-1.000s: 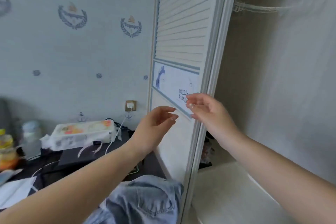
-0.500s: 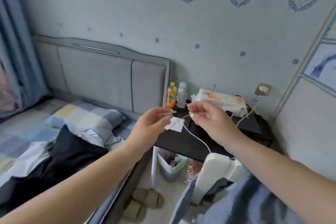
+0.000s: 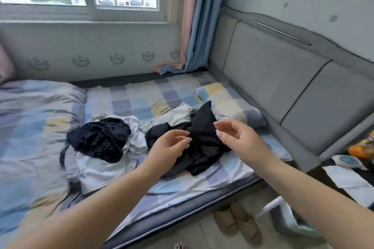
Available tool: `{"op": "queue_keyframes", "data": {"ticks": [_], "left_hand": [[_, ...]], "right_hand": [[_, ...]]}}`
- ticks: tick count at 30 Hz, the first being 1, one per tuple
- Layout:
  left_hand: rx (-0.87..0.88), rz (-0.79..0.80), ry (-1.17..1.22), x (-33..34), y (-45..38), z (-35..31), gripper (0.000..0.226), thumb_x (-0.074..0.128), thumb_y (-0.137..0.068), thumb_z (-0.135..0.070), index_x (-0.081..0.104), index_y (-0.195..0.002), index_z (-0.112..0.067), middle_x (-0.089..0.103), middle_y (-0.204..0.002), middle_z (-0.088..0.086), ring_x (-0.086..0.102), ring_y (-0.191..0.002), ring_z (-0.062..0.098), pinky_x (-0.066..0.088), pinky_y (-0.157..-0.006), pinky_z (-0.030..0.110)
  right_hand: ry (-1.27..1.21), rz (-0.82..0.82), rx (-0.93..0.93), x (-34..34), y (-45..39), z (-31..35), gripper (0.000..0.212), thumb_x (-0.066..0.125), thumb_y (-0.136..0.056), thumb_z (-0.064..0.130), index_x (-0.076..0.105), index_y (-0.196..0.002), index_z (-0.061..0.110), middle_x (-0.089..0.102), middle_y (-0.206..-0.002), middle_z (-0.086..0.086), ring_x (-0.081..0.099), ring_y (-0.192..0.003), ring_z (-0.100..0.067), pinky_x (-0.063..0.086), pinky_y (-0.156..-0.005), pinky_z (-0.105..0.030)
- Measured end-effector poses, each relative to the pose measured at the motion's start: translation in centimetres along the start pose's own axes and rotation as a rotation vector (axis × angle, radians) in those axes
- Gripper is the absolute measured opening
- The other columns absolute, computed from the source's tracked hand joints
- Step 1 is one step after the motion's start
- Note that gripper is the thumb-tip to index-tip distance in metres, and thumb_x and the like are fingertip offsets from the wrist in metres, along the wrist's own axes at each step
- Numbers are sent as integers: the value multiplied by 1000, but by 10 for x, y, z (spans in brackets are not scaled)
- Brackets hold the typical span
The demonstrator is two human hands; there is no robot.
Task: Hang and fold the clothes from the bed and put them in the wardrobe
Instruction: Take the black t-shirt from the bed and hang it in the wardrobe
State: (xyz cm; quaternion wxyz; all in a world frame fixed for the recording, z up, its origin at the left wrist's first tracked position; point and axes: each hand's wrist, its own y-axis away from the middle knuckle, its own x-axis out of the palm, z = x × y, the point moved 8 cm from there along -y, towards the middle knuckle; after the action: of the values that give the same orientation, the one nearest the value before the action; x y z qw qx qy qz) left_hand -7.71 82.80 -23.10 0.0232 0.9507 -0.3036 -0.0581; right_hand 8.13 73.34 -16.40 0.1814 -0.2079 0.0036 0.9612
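On the bed point(image 3: 182, 186) with its checked sheet lie several crumpled clothes. A black garment point(image 3: 202, 143) sits near the pillow, a second dark garment point(image 3: 99, 139) lies to its left, and white garments point(image 3: 97, 172) are spread under and between them. My left hand point(image 3: 170, 147) and my right hand point(image 3: 236, 137) hover side by side above the black garment, fingers relaxed, holding nothing. The wardrobe is out of view.
A checked pillow point(image 3: 226, 97) lies against the grey padded headboard point(image 3: 283, 79). A bunched duvet point(image 3: 30, 127) fills the left. A dark bedside table point(image 3: 352, 176) with small items stands at right. Slippers point(image 3: 236, 224) and a small bin point(image 3: 291, 220) are on the floor.
The view has swung left from the wardrobe door, past the bedside table, to the bed. Both hands stayed raised in front of me and now hover over the clothes.
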Motion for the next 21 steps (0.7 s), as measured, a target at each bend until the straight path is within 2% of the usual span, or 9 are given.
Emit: {"op": "queue_keyframes", "data": {"ticks": [7,10,13,16,19,21], "left_hand": [[-227,-322,28,-108,-29,72,10,62,-92,-24,66,-101,-26,73,-93,-5,67,-90,12,51,-74,25],[-308,-447,69,-147,-36,96,11,61,-92,-24,65,-102,-27,72,-96,-5,67,-91,9,50,-69,20],[-369,-544,79,-182,-35,112,11,61,-92,-22,65,-102,-26,71,-101,-4,67,-94,11,50,-72,24],[-401,-642,94,-219,-29,122,11,61,-92,-22,64,-102,-25,70,-103,-2,66,-96,13,52,-80,30],[-418,-716,141,-252,-19,135,8,63,-91,-23,65,-99,-25,70,-100,-2,67,-92,11,50,-70,24],[-439,-739,187,-272,-14,148,8,61,-92,-21,64,-99,-24,70,-98,-3,66,-91,11,46,-64,22]], "right_hand": [[-82,294,28,102,-118,-33,16,64,-89,21,65,-99,33,70,-100,11,63,-97,2,49,-89,-21],[-79,407,17,146,-161,-39,17,64,-89,19,64,-95,35,69,-96,15,62,-91,7,47,-80,-11],[-93,503,20,189,-192,-41,18,64,-89,18,64,-94,34,68,-94,17,61,-85,12,45,-72,-4],[-90,580,37,235,-214,-43,18,63,-89,15,64,-93,33,68,-95,12,62,-82,8,47,-72,-10],[-69,639,50,276,-226,-42,18,63,-89,15,65,-93,33,68,-95,10,63,-85,1,47,-74,-13],[-41,659,52,300,-235,-42,17,63,-90,18,65,-95,34,68,-97,11,63,-85,4,46,-73,-13]]}}
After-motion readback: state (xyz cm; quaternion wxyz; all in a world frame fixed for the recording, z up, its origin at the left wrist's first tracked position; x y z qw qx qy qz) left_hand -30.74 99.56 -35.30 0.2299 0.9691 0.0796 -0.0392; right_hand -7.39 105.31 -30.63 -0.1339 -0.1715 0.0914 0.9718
